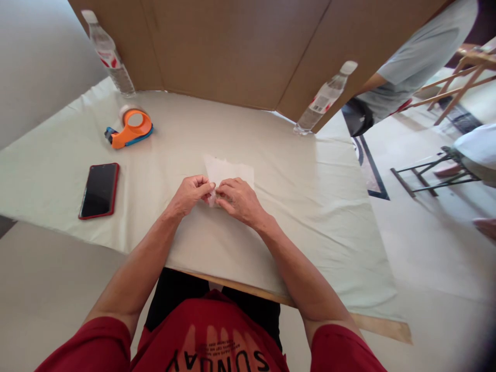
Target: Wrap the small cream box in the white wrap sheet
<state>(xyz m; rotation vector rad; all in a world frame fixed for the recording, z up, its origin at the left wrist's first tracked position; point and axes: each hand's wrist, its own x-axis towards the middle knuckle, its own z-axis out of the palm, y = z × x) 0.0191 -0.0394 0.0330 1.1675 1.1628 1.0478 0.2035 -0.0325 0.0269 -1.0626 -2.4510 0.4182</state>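
A thin white sheet (232,169), paper or tissue by its look, lies on the pale cloth near the table's front edge. My left hand (191,193) pinches its crumpled near-left part between thumb and fingers. Right beside it, my right hand (241,200) has its fingers curled over the same sheet, thumb close to the fingertips. The fingertips of both hands almost meet at the crumpled spot. Whether anything small lies inside the sheet is hidden by the fingers.
An orange tape dispenser (134,128) and a phone in a red case (99,190) lie to the left. Water bottles (110,59) (323,101) stand against a cardboard screen (228,46) at the back. Beyond it on the right are a person in grey (422,57) and a folding stool (434,173).
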